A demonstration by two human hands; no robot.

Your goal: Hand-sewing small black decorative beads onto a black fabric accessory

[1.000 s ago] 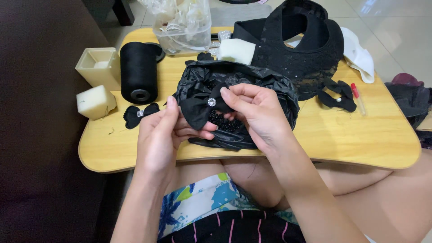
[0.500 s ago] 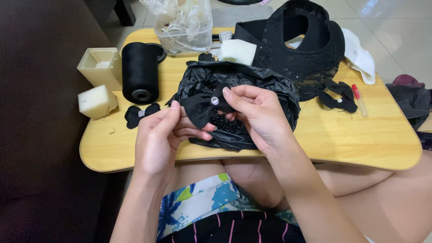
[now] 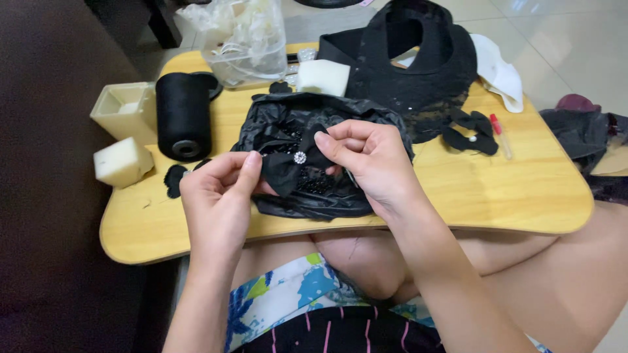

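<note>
A black bow (image 3: 292, 171) with a rhinestone centre is held above an open black bag (image 3: 314, 124) of beads on the lap table (image 3: 523, 189), keeping supplies within reach. The left hand (image 3: 216, 202) pinches its left wing between thumb and forefinger; the right hand (image 3: 369, 163) pinches the right wing, presenting the face upward.

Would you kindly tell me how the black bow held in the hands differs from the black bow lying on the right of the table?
The held bow carries a sparkling round stone at its centre; the lying bow shows a small white bead. The held bow is pinched between the left hand and right hand, above a black plastic bag; the lying bow rests untouched on the wooden table. The held bow looks smooth, the lying bow lacy. Both are black.
</note>
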